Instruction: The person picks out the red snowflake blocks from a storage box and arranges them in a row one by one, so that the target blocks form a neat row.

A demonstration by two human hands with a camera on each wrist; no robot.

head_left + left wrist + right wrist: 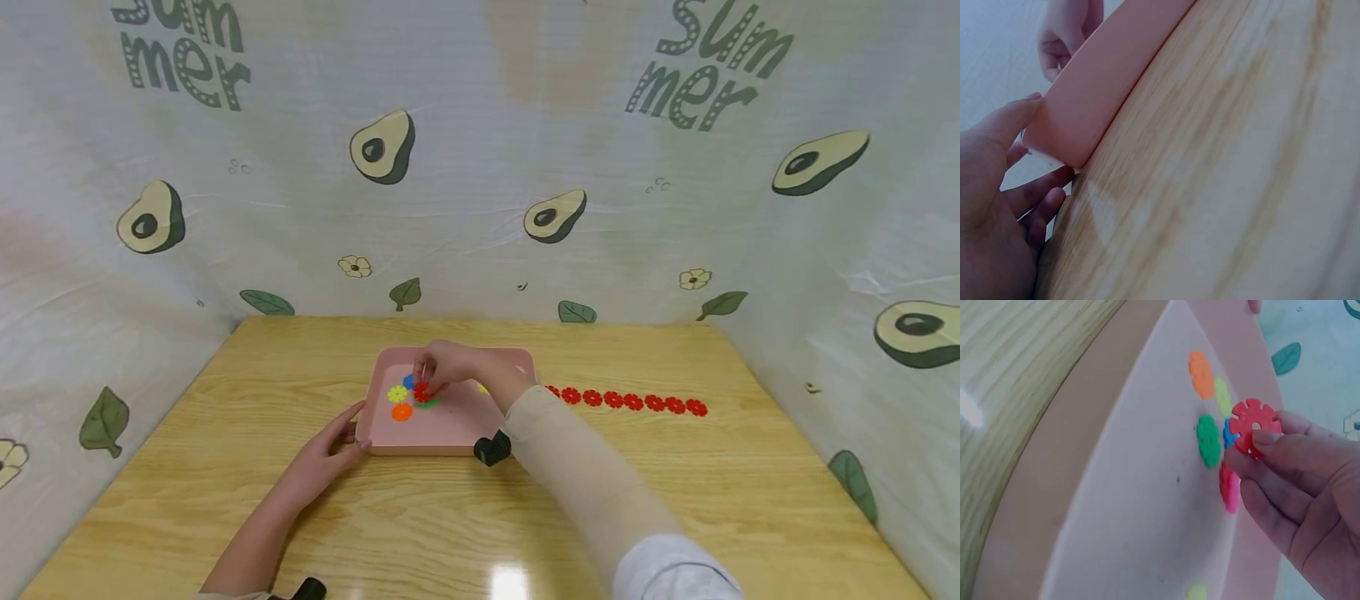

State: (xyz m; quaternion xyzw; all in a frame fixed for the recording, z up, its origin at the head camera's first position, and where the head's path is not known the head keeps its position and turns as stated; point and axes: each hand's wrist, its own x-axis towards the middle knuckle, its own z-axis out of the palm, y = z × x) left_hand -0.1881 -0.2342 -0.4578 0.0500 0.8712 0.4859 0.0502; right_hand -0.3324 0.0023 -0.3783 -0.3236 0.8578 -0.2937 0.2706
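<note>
My right hand pinches a red snowflake disc between thumb and fingers, over the left half of a pink tray. The disc has a notched edge and a small centre hole. Close by inside the tray lie an orange disc, a yellow disc, a green disc, a blue disc and a pinkish-red disc. With thumb and fingers around the tray's near left corner, my left hand holds it on the table.
A row of several red discs runs along the wooden table to the right of the tray, its left end partly hidden by my right forearm. Behind the table hangs a printed cloth with avocados.
</note>
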